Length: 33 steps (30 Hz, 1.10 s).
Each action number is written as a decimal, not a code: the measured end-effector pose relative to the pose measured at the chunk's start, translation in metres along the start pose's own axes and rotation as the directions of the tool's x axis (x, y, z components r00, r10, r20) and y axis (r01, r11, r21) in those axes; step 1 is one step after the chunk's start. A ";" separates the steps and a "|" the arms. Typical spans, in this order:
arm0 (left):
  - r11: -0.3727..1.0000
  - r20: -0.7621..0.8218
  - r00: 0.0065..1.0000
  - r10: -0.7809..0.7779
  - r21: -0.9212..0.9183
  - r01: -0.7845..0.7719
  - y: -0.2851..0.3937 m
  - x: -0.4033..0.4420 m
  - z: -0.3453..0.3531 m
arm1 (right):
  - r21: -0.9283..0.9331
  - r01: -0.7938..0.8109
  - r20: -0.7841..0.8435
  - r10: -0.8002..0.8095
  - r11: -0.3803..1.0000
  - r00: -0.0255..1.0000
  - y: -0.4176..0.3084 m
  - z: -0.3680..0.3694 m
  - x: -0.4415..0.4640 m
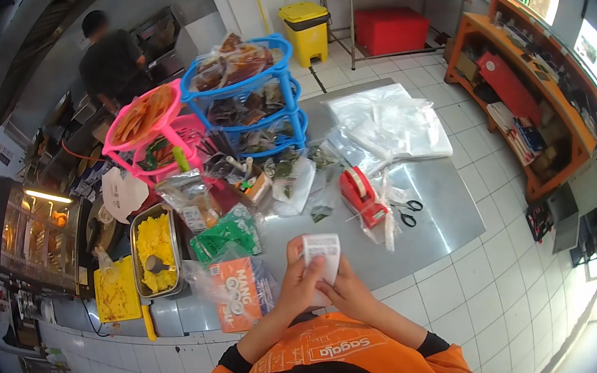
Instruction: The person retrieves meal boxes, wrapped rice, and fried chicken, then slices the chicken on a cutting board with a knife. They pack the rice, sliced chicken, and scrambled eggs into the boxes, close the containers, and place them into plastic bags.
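Close to the front of my body, my left hand (296,285) grips a white printed paper slip (322,250), its thumb lying over the face. My right hand (348,295) pinches the lower part of the same slip from the right. Beyond the hands on the steel table (436,203) stands a red tape dispenser (362,198) with clear plastic around it. Black-handled scissors (408,213) lie just right of it. An orange box (237,294) is left of my hands, beside a green packet (229,234).
Blue tiered baskets (240,82) and a pink basket (144,123) hold packets. Clear plastic bags (392,123) are piled at the table's far side. A metal tray of yellow food (156,251) sits left. A person (113,59) stands at the back left.
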<state>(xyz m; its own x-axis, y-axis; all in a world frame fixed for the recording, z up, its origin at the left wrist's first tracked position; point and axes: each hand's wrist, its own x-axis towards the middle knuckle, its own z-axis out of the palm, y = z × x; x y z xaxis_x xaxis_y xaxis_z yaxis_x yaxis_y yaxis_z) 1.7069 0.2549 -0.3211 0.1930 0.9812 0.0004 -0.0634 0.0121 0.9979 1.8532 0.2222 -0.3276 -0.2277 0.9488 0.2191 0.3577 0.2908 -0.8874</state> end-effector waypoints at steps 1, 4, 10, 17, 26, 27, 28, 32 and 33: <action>0.979 0.006 0.993 -0.122 -0.165 0.121 0.016 0.004 0.010 | 0.078 0.031 0.017 -0.032 0.996 0.999 0.002 -0.006 -0.005; 0.866 0.128 0.990 -0.061 -0.486 0.116 0.053 0.020 0.029 | 0.189 -0.316 0.353 0.236 0.930 0.905 0.017 -0.014 -0.025; 0.831 -0.057 0.995 -0.084 -0.555 0.038 0.036 0.040 0.043 | 0.235 -0.251 0.455 0.122 0.939 0.882 0.052 -0.022 -0.042; 0.915 0.034 0.969 -0.246 -0.321 0.244 -0.001 0.023 0.077 | 0.273 -0.385 0.488 0.217 0.882 0.845 0.069 -0.044 -0.042; 0.853 0.148 0.915 -0.376 -0.329 0.404 -0.023 0.030 0.049 | -0.481 -0.197 -0.406 -0.017 0.854 0.914 0.159 -0.100 0.021; 0.852 0.225 0.874 -0.431 -0.216 0.476 -0.031 0.032 0.053 | -0.554 -0.178 -0.352 -0.035 0.814 0.935 0.166 -0.098 0.027; 0.839 0.289 0.822 -0.492 -0.096 0.536 -0.037 0.033 0.058 | -0.619 -0.152 -0.294 -0.048 0.770 0.954 0.173 -0.095 0.032; 0.750 0.412 0.647 -0.642 0.160 0.642 -0.067 0.037 0.066 | -0.569 -0.321 -0.203 0.249 0.758 0.947 0.161 -0.088 0.044; 0.756 0.451 0.630 -0.632 0.183 0.628 -0.077 0.038 0.061 | -0.457 -0.338 -0.151 0.303 0.823 0.941 0.164 -0.089 0.047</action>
<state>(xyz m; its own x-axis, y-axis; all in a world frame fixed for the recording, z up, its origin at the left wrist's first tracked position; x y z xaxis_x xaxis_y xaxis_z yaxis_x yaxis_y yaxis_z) 1.7787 0.2799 -0.3936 0.6032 0.5239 -0.6014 0.2524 0.5899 0.7670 1.9813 0.3253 -0.4268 0.0310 0.9995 -0.0011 0.7848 -0.0250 -0.6192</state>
